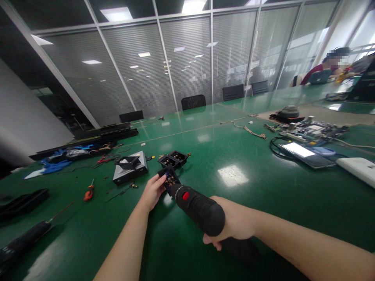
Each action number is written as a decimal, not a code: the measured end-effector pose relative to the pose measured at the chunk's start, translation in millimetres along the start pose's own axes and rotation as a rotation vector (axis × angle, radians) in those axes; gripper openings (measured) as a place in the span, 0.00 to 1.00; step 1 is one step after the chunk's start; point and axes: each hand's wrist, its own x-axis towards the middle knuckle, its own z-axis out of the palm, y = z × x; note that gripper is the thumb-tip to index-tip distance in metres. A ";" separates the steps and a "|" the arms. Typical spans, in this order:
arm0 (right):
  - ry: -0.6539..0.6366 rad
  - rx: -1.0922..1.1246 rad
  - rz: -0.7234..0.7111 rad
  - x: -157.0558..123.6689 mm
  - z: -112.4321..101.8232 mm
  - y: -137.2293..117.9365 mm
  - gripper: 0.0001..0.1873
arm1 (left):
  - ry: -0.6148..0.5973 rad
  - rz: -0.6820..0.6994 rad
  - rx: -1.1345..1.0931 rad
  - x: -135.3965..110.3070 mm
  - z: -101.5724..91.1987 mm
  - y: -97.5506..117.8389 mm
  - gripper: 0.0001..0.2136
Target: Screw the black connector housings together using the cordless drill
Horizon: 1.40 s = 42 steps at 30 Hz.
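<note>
My right hand (233, 226) is wrapped round a black electric screwdriver (197, 208) with a red button; its tip points down into a small black open case (168, 178) holding copper-coloured parts. My left hand (152, 191) grips the left side of that case, with the fingers curled on its edge. A second, similar black case (173, 158) lies just behind it on the green table (249, 195).
A grey box with a black part on top (130, 168) lies to the left, and an orange-handled screwdriver (88, 192) further left. To the right are a phone (306, 153), a circuit board (310, 130) and a white device (359, 169). Black rails (96, 136) lie at the back left. A person sits far right (325, 70).
</note>
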 end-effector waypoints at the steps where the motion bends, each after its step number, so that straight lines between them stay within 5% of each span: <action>1: -0.002 -0.004 0.003 0.0 -0.1 -0.6 0.17 | 0.000 0.000 -0.001 -0.3 0.2 0.2 0.22; 42: 0.015 -0.022 0.016 -1.1 0.1 -2.3 0.17 | -0.001 -0.018 -0.026 3.1 -2.4 -2.6 0.22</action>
